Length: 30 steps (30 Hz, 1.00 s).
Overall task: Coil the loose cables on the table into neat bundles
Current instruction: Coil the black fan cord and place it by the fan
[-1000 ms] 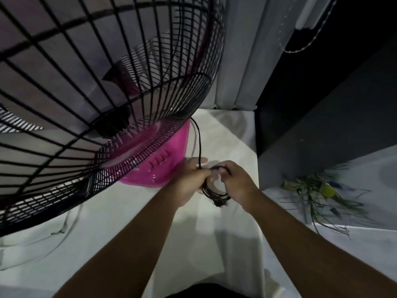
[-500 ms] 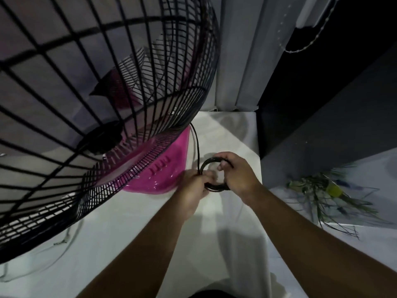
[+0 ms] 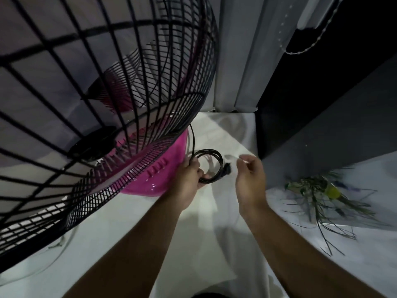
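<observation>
Looking down at one table under a white cloth in a dim room. Pale vertical blind slats behind it, dark wall panel on the right, one beaded cord hanging top right. One fan with a black wire grille fills the left; its pink base stands on the cloth. One black cable, wound into a small round coil of several turns, sits over the cloth just beside the pink base, and one strand runs from the coil up behind the base. Its plug sticks out on the coil's right side. Left hand grips the coil's left side, fingers wrapped round the turns. Right hand is just beside the plug, not touching, fingers loosely half-curled, nothing in it. One thin pale wire on the cloth lower left. One bunch of green sprigs on the white surface at right, blurred.
</observation>
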Available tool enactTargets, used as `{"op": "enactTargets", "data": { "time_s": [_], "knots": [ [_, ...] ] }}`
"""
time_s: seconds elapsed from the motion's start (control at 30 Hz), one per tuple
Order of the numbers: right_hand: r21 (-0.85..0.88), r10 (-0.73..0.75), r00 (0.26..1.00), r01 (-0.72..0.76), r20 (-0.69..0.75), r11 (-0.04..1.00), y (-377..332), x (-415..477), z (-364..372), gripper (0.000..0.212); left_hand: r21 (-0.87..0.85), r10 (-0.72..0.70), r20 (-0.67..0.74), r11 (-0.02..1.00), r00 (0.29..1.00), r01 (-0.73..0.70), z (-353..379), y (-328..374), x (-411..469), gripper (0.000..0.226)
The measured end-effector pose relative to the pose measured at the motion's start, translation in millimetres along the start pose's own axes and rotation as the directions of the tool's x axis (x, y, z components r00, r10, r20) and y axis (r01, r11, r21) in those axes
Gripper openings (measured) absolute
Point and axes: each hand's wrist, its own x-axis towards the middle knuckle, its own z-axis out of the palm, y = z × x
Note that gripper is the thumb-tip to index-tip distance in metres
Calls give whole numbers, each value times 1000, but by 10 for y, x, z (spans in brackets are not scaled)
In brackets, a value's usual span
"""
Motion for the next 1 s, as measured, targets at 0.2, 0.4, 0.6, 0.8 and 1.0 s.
{"op": "enactTargets", "data": {
  "time_s": [0.2,0.4,0.6,0.8,1.0],
  "knots": [
    [98,593,739,-648,320,756,124,-227,4,25,-107,-52,-17,993,999,50,65,-49,-64,26],
    [70,553,716,-636,426,769,41,-84,3,24,-138,-58,-8,989,998,56,51,-29,-79,23],
    [146,658,706,-703,263,696,78,-117,12,14,-178,-39,-72,984,997,25,66,6,-30,23],
    [244,673,708,-706,214,665,77,-79,55,23,-224,-65,-79,973,995,46,61,27,50,20],
    [180,366,920,-387,140,904,71,-39,30,21,-66,11,-133,998,991,-20,166,-14,63,15]
  ]
}}
